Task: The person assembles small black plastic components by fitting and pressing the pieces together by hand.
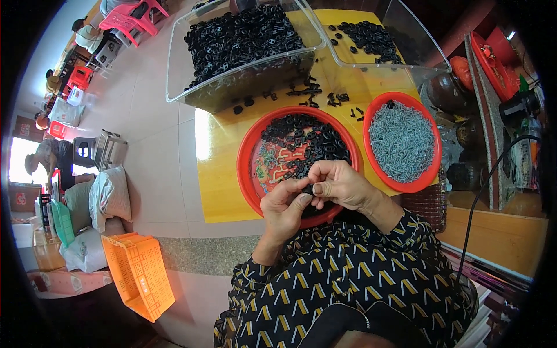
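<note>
My left hand [284, 210] and my right hand [339, 184] meet over the near rim of a round red tray [248, 152]. Between their fingertips they pinch a small black plastic piece [308, 189]. The tray holds a heap of the same black pieces [304, 142] toward its far side. To the right stands a second red tray [371, 116] filled with small grey metal parts [402, 141]. Both trays rest on a yellow table [217, 174].
Two clear plastic bins sit at the table's far end, the left bin [174, 81] full of black pieces, the right bin [426, 49] nearly bare. Loose black pieces [310, 93] lie between them. An orange crate [138, 275], white sacks [107, 197] and seated people are on the left.
</note>
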`<control>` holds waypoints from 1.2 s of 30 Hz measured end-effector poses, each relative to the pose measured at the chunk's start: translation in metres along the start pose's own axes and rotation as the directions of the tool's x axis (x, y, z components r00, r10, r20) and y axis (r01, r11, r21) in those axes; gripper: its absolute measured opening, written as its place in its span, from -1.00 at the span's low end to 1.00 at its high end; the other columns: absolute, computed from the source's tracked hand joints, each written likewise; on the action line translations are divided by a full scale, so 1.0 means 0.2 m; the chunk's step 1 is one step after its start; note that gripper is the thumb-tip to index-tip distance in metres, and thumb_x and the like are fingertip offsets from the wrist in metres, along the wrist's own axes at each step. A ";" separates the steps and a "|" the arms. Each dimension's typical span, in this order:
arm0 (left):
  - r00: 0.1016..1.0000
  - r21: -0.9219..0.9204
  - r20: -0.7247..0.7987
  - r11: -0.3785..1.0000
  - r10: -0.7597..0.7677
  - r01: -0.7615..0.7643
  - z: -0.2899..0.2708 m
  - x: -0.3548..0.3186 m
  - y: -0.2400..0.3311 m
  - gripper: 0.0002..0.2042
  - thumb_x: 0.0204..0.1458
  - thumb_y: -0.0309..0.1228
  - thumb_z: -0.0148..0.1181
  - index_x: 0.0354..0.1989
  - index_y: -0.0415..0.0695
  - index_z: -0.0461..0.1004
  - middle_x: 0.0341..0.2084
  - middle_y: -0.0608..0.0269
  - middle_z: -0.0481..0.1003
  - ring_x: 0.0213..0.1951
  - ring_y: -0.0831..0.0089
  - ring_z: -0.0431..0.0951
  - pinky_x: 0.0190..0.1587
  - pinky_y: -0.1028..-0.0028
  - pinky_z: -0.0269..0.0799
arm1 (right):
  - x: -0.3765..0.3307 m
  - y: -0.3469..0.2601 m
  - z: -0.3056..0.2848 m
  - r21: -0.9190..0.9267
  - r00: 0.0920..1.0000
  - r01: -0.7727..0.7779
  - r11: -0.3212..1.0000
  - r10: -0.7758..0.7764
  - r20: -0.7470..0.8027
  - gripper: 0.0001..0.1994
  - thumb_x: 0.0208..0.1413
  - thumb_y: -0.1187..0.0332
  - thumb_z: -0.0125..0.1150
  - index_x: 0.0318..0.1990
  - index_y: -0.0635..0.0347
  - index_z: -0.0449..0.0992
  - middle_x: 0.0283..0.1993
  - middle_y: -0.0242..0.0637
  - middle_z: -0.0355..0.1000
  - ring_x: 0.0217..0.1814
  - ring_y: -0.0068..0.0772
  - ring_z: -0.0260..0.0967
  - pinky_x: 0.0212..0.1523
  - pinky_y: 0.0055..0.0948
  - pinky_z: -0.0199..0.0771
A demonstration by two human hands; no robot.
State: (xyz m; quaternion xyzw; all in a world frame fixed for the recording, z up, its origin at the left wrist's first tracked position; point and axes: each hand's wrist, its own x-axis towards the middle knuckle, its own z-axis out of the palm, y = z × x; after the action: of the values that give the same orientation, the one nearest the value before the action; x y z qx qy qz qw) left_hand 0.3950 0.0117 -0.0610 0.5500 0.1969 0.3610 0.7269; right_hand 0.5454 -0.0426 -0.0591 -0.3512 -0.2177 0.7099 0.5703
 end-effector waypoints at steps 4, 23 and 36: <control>0.999 0.064 -0.044 0.998 0.031 -0.028 0.01 -0.01 -0.02 -0.78 -0.07 -0.72 -0.02 -0.20 -0.34 0.34 -0.39 0.19 0.42 -0.40 0.56 0.43 -0.32 0.61 0.38 | 0.02 0.01 0.00 -0.054 1.000 0.015 0.998 -0.014 0.025 -0.83 -0.07 0.39 0.18 -0.38 0.24 0.33 -0.50 -0.41 0.31 -0.55 -0.63 0.34 -0.52 -0.69 0.42; 0.993 0.003 0.007 0.993 -0.122 0.122 -0.03 -0.02 -0.01 -0.66 -0.09 -0.68 0.04 -0.07 -0.32 0.27 -0.34 0.25 0.40 -0.32 0.59 0.40 -0.27 0.63 0.33 | 0.01 -0.04 0.06 -0.358 0.994 -0.031 0.933 -0.007 -0.105 -0.90 0.01 0.44 0.04 -0.42 0.32 0.36 -0.56 -0.34 0.32 -0.58 -0.60 0.33 -0.63 -0.67 0.36; 0.986 0.438 -0.168 0.897 0.016 0.060 -0.22 -0.03 0.00 -0.83 -0.10 -0.63 0.07 -0.28 -0.31 0.38 -0.53 0.33 0.39 -0.49 0.65 0.37 -0.44 0.66 0.30 | 0.18 -0.33 0.03 -0.762 0.867 0.156 0.628 -0.457 -0.200 -0.89 -0.05 0.45 0.10 -0.36 0.29 0.44 -0.46 -0.37 0.36 -0.42 -0.61 0.32 -0.42 -0.64 0.34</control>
State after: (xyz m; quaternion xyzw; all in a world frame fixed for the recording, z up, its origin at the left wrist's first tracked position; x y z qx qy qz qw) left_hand 0.3615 0.0356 -0.0752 0.6660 0.3400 0.3433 0.5683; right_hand 0.5817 0.0088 -0.0170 -0.6325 -0.4242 0.3740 0.5293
